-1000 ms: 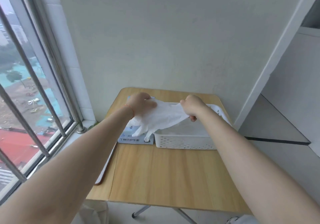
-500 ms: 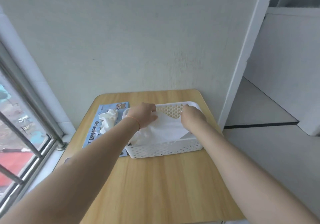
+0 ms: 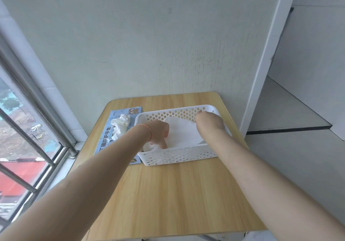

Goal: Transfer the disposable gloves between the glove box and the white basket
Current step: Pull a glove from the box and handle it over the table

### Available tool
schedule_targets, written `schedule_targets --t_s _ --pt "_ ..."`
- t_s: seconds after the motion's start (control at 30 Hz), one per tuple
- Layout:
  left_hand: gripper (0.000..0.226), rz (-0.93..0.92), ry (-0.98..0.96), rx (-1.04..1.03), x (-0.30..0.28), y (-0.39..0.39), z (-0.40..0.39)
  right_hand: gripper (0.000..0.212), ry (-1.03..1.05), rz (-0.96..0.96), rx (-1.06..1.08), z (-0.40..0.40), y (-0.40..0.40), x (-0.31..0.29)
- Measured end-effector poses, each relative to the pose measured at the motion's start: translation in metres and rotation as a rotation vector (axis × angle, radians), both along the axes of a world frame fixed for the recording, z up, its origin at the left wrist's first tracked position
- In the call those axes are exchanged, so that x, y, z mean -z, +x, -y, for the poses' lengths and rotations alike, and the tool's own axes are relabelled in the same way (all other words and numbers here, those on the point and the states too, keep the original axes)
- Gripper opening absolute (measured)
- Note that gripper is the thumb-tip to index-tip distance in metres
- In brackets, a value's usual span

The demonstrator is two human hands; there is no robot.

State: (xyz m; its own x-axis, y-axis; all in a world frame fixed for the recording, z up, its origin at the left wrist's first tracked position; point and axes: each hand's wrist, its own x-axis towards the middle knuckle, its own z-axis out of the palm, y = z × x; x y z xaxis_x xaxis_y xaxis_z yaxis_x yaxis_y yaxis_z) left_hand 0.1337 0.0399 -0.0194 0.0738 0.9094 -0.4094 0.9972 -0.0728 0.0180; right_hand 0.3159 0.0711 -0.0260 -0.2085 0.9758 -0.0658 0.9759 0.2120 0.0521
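- window (image 3: pixel 28 128) with metal bars along the table's left side
- glove box (image 3: pixel 113 138) — blue, flat near the table's (image 3: pixel 168 194) far-left corner, crumpled white gloves (image 3: pixel 120 126) sticking out of its top opening
- basket (image 3: pixel 179 156) just right of the box, touching it, at the table's far edge toward the right corner
- left hand (image 3: pixel 159 133) down inside the basket's left end, fingers curled onto the glove (image 3: pixel 183 134) near the front wall; grip itself not clearly shown
- glove lies spread flat across the basket floor
- right hand (image 3: pixel 209 121) at the basket's far-right corner, on the glove's right edge — fingers hidden behind the wrist, can't tell if pinching
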Motion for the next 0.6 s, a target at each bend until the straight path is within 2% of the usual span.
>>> schedule_targets --t_s 0.13,0.2,0.33,0.37,0.43,0.5,0.6 --pt "0.042 -0.033 -0.138 -0.019 -0.019 0.002 0.007 0.049 0.065 0.112 -0.056 0.005 0.001 -0.003" --pt "0.038 -0.013 -0.125 -0.035 -0.024 0.006 0.009 0.046 0.086 0.114 -0.053 0.006 0.001 -0.003" --pt "0.023 0.082 0.308 -0.013 -0.017 0.012 0.006 0.049 0.159 0.014 -0.071 0.006 -0.004 -0.001" --pt "0.025 0.114 0.358 -0.015 -0.014 0.014 0.005 0.047 0.147 -0.013 -0.097 0.007 -0.005 -0.001" --pt "0.044 0.099 0.328 -0.002 -0.004 0.016 0.001 0.039 0.06 -0.072 -0.145 0.008 -0.008 -0.001" --pt "0.069 0.031 0.212 -0.018 0.002 0.016 -0.001 0.037 -0.087 -0.116 -0.152 0.008 -0.009 0.003" --pt "0.083 0.034 0.024 -0.098 0.009 0.013 -0.001 0.063 -0.307 -0.097 -0.114 0.007 -0.007 0.006"
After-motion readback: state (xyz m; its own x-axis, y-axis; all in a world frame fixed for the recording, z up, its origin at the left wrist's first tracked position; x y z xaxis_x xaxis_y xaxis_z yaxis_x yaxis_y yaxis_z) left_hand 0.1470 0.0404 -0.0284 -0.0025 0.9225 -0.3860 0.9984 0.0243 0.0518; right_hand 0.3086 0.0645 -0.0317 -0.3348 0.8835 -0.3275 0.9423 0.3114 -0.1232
